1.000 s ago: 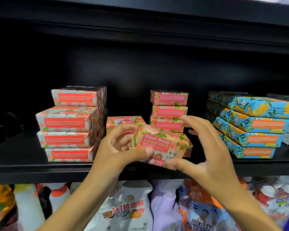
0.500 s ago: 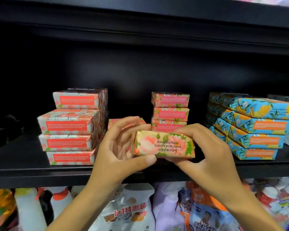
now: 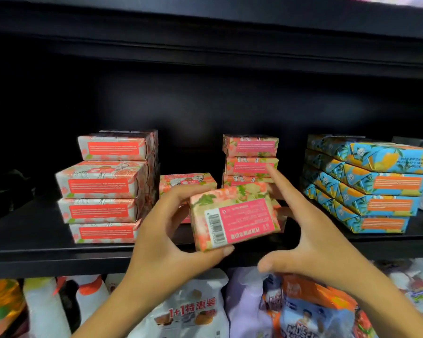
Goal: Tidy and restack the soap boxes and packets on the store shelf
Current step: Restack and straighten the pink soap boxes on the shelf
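soap box (image 3: 232,218): a small rectangular block in glossy paper wrap, printed with pink flowers and green leaves. The face turned to you carries a pink label panel and a white barcode strip, with the print upside down.
left stack (image 3: 103,186): four flat boxes in white-and-coral wrap with red label panels on their front sides. Their edges are uneven and the top one sits further back.
middle stack (image 3: 250,154): three narrower pink floral boxes show, piled squarely. The bottom is hidden behind what you hold.
single box (image 3: 187,181): the same coral print, lying low between the two stacks.
blue packets (image 3: 376,189): flat packs at the right, their ends folded into triangles, blue with orange fruit, piled four high in steps.
shelf (image 3: 34,252): a matt black board with a dark back wall and another black board overhead.
level below: soft refill pouches (image 3: 195,311) and white bottles (image 3: 44,311) are crowded together.
left hand (image 3: 161,235): you grip the soap box with your thumb under its lower edge and your fingers curled over its top left corner. It is tilted in the air just before the shelf edge, in front of the middle stack.
right hand (image 3: 310,230): spread wide with straight fingers, the index pointing up toward the middle stack and the thumb clear beneath the soap box. You cannot tell whether the other fingers touch its far side.
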Demonstrator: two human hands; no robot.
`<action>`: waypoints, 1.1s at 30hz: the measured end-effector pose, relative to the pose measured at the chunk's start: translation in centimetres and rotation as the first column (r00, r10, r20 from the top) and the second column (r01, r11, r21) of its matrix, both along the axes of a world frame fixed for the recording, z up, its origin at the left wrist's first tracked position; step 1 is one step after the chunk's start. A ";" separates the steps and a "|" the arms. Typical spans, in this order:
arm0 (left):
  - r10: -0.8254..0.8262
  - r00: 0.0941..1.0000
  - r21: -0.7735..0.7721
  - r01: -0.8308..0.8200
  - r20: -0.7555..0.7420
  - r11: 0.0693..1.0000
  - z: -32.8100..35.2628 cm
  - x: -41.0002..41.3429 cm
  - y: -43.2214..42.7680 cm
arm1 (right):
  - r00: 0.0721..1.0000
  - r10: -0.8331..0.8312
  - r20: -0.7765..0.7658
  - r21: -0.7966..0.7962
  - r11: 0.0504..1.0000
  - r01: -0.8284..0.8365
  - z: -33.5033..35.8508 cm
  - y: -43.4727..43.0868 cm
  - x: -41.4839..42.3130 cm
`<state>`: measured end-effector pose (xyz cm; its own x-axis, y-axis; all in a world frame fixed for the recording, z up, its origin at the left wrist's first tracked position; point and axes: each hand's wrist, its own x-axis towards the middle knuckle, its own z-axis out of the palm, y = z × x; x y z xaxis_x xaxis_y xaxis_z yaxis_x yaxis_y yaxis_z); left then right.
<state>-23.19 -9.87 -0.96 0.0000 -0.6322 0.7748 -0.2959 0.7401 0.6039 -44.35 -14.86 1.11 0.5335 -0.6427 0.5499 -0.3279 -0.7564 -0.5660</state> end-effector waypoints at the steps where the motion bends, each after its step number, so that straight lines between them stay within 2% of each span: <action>1: 0.043 0.996 -0.059 -0.039 0.077 0.997 -0.1 -0.1 -0.1 | 0.999 0.035 0.033 0.052 0.998 -0.036 0.0 0.0 -0.1; 5: 0.144 0.962 -0.278 -0.076 0.232 0.958 -0.5 -0.6 -0.7 | 0.993 -0.013 0.119 0.024 1.000 0.010 0.5 0.2 0.1; 8: 0.209 0.941 -0.338 -0.112 0.267 0.934 -1.0 -0.6 -1.2 | 0.987 -0.041 0.157 -0.057 0.997 0.050 0.6 0.7 0.4; 10: 0.163 0.958 -0.259 -0.099 0.238 0.961 -1.1 -0.4 -1.1 | 0.975 -0.096 0.201 -0.181 0.974 0.133 0.2 1.0 0.8; 13: 0.058 0.985 0.014 -0.061 0.163 0.998 -0.9 -0.2 -0.4 | 0.968 -0.136 0.210 -0.473 0.853 0.222 -0.8 1.0 1.2; 16: 0.026 0.999 0.204 -0.032 0.033 0.979 -0.4 -0.2 -0.1 | 0.963 -0.114 0.244 -0.573 0.784 0.239 -1.9 0.6 1.6; 19: -0.052 0.996 0.315 0.073 -0.075 0.946 -0.2 0.1 -0.1 | 0.961 -0.091 0.262 -0.587 0.775 0.234 -2.4 0.3 1.9; 22: -0.051 0.990 0.275 0.085 -0.128 0.958 -0.2 0.4 -0.1 | 0.961 -0.116 0.252 -0.546 0.803 0.241 -2.7 0.2 2.1; 25: 0.054 0.993 0.160 -0.037 -0.103 0.986 0.2 0.8 -0.1 | 0.951 -0.163 0.262 -0.397 0.880 0.260 -2.7 0.3 2.2; 28: 0.214 0.968 0.068 -0.207 -0.132 0.976 1.1 1.4 -0.3 | 0.951 -0.190 0.242 -0.267 0.930 0.253 -3.2 0.0 1.9; 31: 0.323 0.939 0.007 -0.324 -0.116 0.946 2.1 1.5 -1.0 | 0.977 -0.197 0.079 -0.258 0.943 0.211 -4.6 -0.5 2.0; 33: 0.427 0.903 -0.043 -0.429 -0.041 0.902 2.8 1.1 -1.6 | 0.976 -0.210 -0.051 -0.240 0.952 0.192 -5.2 -0.6 2.3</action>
<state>-22.11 -11.47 1.80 0.2857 -0.5265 0.8007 -0.5734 0.5756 0.5830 -42.01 -15.50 -4.08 0.4521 -0.5999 0.6601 -0.5213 -0.7782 -0.3502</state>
